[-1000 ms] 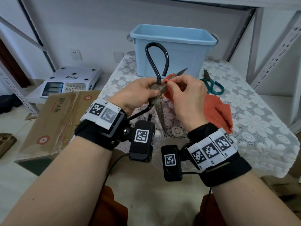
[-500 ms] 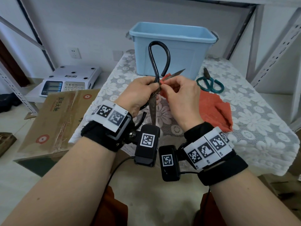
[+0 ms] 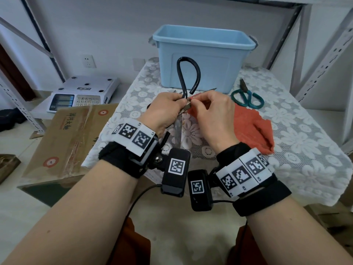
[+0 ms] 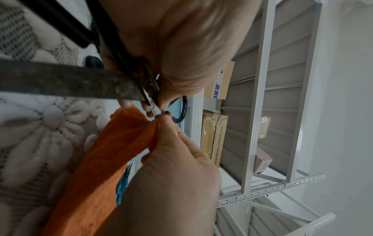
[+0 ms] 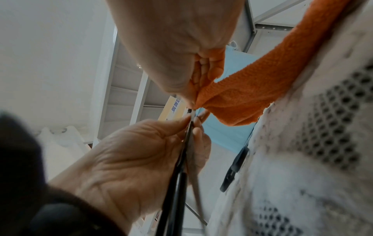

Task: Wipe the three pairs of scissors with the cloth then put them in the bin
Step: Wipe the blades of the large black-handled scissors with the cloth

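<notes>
Left hand [image 3: 164,109] grips large black-handled steel scissors [image 3: 188,79] near pivot, blades spread, handle loop up, one blade pointing down toward wrist. Right hand [image 3: 212,115] pinches orange terry cloth [image 3: 252,129] onto other blade right beside pivot; rest of cloth trails onto lace-covered surface [image 3: 298,142]. Light blue plastic bin [image 3: 204,54] at surface's far side, behind hands. Small teal-handled scissors [image 3: 246,96] lie on surface right of bin, just beyond cloth. Third pair not clearly seen.
</notes>
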